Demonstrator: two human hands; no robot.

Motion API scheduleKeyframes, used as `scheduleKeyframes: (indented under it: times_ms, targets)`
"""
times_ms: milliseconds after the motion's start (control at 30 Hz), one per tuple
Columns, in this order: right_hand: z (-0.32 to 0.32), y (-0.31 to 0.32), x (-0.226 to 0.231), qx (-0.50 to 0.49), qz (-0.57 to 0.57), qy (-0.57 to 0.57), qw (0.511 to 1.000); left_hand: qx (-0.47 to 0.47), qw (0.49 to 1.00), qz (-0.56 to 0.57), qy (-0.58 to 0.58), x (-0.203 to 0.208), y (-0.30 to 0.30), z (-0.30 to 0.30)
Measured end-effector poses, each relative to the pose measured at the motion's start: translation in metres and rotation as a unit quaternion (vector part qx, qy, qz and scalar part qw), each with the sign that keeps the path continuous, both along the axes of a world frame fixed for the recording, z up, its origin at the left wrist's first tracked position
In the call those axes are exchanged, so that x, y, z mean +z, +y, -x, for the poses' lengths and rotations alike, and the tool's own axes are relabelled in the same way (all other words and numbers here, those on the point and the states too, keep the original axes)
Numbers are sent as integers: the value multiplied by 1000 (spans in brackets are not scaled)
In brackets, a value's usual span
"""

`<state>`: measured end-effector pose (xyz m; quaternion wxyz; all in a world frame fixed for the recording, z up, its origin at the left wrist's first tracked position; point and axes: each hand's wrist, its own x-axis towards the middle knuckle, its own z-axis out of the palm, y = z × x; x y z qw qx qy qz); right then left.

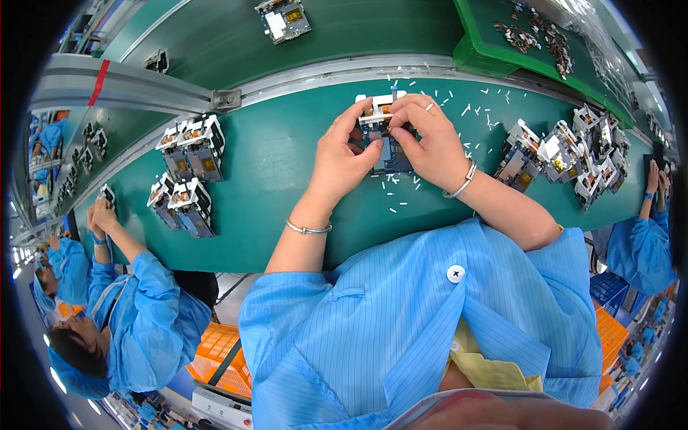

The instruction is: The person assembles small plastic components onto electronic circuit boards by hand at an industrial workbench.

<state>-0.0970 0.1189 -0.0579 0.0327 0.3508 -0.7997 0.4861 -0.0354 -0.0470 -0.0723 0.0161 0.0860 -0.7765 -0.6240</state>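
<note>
On the green bench in front of me lies a circuit board assembly (388, 156), blue-grey with a white plastic frame at its far end. My left hand (345, 154) grips its left side, the thumb resting on the board's face and the fingers round the frame. My right hand (432, 140), with a ring on one finger, bends over the frame's right part. Its thumb and forefinger are pinched together close to the board. Whatever lies between those fingertips is too small to make out. Small white strips (467, 109) are scattered around the board.
Similar board assemblies (192, 150) stand grouped at the left, and more boards (562, 154) crowd the right. Beyond a metal rail, another board (283, 20) sits on a green belt. A green tray (494, 68) holds small loose parts. Co-workers in blue sit at both sides.
</note>
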Motion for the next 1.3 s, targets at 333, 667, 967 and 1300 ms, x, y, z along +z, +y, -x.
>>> scheduleKeyframes:
  times_ms: [333, 667, 967, 1300]
  targets:
    - [-4, -3, -2, -16, -2, 3, 1000, 37, 997, 61, 26, -6, 8, 2]
    - [-4, -2, -5, -19, 6, 21, 1000, 63, 996, 28, 47, -5, 10, 6]
    - [-2, 3, -1, -12, -17, 3, 1000, 38, 999, 30, 23, 0, 3, 11]
    - [-3, 0, -8, -40, -63, -46, 996, 37, 999, -15, 12, -2, 11, 6]
